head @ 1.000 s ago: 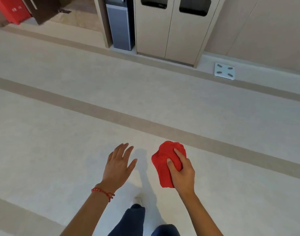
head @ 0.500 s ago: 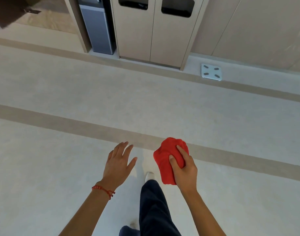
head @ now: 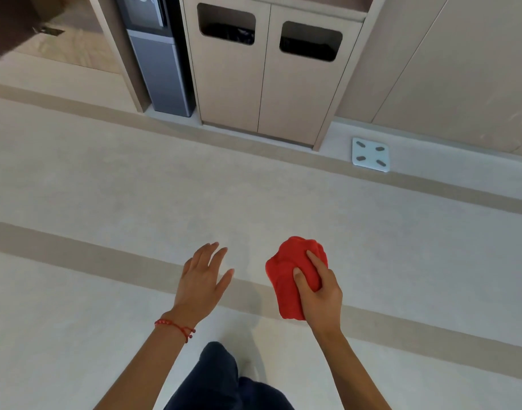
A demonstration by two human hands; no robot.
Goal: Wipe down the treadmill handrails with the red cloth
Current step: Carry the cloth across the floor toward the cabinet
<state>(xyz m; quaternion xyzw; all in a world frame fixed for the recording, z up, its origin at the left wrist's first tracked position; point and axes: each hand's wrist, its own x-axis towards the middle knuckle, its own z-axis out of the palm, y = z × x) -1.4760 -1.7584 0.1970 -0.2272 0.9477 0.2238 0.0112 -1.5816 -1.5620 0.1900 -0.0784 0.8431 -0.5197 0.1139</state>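
The red cloth (head: 286,279) is soft and bunched into a crumpled lump, held in the air in the right hand (head: 320,294), whose thumb and fingers curl round it; most of the fabric bulges out to the left of and beyond the knuckles. The left hand (head: 202,281) hangs just beside it, apart from it, with its fingers spread loosely and holding nothing, a red string bracelet (head: 176,327) on its wrist. Below both lies a smooth pale floor (head: 105,291) with tan stripes.
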